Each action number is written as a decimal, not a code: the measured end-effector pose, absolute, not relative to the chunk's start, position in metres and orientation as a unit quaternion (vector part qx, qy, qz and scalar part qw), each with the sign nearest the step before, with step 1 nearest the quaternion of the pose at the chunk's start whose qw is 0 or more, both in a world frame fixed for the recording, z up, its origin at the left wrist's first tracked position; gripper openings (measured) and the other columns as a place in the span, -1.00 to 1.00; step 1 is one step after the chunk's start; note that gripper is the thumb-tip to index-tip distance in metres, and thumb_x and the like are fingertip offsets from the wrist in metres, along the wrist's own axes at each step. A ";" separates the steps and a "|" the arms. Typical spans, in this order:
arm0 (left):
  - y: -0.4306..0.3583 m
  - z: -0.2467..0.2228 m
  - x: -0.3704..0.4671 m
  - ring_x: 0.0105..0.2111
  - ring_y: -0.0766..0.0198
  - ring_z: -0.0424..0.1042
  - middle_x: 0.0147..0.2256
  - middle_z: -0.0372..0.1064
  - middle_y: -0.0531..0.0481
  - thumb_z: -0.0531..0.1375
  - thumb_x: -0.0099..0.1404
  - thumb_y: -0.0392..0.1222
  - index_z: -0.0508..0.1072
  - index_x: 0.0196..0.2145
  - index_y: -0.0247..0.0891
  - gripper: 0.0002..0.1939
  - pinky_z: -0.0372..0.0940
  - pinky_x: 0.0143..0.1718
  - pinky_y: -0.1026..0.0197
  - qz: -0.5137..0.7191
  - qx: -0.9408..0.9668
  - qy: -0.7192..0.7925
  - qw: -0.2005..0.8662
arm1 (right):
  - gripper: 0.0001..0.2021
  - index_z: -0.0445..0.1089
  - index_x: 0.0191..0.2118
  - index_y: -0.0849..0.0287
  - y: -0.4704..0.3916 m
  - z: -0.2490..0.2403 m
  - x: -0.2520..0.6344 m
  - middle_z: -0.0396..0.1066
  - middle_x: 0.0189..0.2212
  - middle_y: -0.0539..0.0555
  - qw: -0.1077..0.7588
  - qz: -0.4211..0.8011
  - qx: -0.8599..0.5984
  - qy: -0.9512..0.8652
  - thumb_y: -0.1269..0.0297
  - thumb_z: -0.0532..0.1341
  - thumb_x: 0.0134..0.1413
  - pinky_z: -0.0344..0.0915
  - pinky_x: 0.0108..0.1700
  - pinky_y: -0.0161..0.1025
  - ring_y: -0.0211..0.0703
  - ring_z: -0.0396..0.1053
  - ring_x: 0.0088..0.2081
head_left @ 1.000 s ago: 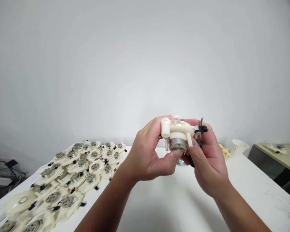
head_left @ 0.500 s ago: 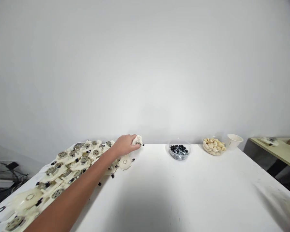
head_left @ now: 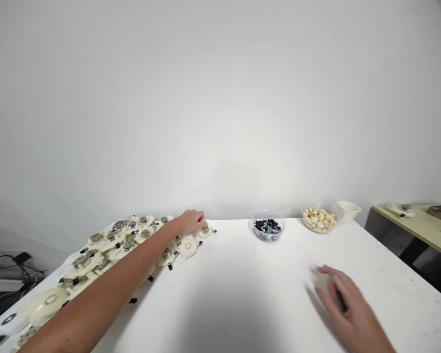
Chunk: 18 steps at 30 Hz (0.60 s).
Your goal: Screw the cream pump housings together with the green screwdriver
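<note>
My left hand (head_left: 191, 221) reaches to the far right end of a heap of cream plastic housings (head_left: 128, 243). Its fingers are curled against a small cream plastic housing (head_left: 206, 230) with a black stub, which rests on the table. Beside it lies another round cream housing (head_left: 187, 246). Over the right half of the table, my right hand (head_left: 347, 304) is blurred by motion. Its fingers close round a pale cream plastic part (head_left: 322, 282); a dark piece shows by the palm, and the rest is hidden.
On the white table (head_left: 250, 289) stand a clear bowl (head_left: 267, 233) of small black pieces, a clear bowl (head_left: 319, 223) of cream discs and a white cup (head_left: 348, 212). To the right is a pale yellow table (head_left: 415, 225) with a cream part (head_left: 402, 211). Cables (head_left: 22, 264) hang at left.
My left hand has lowered the small housing onto the table beside the heap. My right hand has come in from the right edge, carrying a pale part leftward. The view has shifted slightly.
</note>
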<state>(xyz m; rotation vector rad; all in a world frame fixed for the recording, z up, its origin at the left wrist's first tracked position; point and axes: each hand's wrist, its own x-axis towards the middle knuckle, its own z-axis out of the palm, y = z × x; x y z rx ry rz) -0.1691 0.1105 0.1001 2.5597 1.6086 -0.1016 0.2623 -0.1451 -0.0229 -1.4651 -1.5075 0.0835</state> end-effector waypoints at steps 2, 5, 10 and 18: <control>0.114 0.095 -0.174 -0.09 0.01 0.40 -0.22 0.49 -0.13 0.07 0.28 0.05 0.43 -0.35 -0.20 -0.71 0.19 0.07 -0.01 -0.026 0.849 0.526 0.038 | -0.72 0.35 0.03 0.02 -0.141 -0.015 0.220 0.46 -0.06 0.20 0.448 0.110 -0.559 -0.689 0.13 0.25 0.25 0.47 0.00 0.05 0.13 0.48 -0.02; 0.119 0.086 -0.180 0.04 -0.05 0.33 -0.08 0.47 -0.17 0.09 0.26 -0.02 0.50 -0.28 -0.20 -0.74 0.07 0.19 -0.11 -0.010 0.848 0.530 0.005 | -0.90 0.29 -0.09 0.04 -0.131 -0.002 0.170 0.42 0.01 0.24 0.395 0.215 -0.504 -0.738 0.21 0.17 0.33 0.36 0.20 0.07 0.10 0.37 0.17; 0.122 0.083 -0.182 0.06 -0.04 0.32 -0.09 0.48 -0.13 0.14 0.26 -0.09 0.52 -0.24 -0.15 -0.80 0.02 0.21 -0.15 0.016 0.843 0.538 -0.029 | -0.88 0.22 -0.24 0.07 -0.099 0.007 0.126 0.27 0.24 0.25 0.378 0.267 -0.425 -0.778 0.33 0.22 0.23 0.32 0.23 0.03 0.11 0.21 0.32; 0.075 0.112 -0.198 -0.02 -0.04 0.34 -0.16 0.46 -0.15 0.05 0.40 0.18 0.54 -0.26 -0.18 -0.57 0.07 0.15 -0.11 0.041 0.850 0.523 -0.053 | -0.88 0.20 -0.27 0.09 -0.056 -0.002 0.111 0.35 0.16 0.24 0.420 0.193 -0.378 -0.802 0.35 0.19 0.28 0.30 0.18 0.05 0.12 0.24 0.27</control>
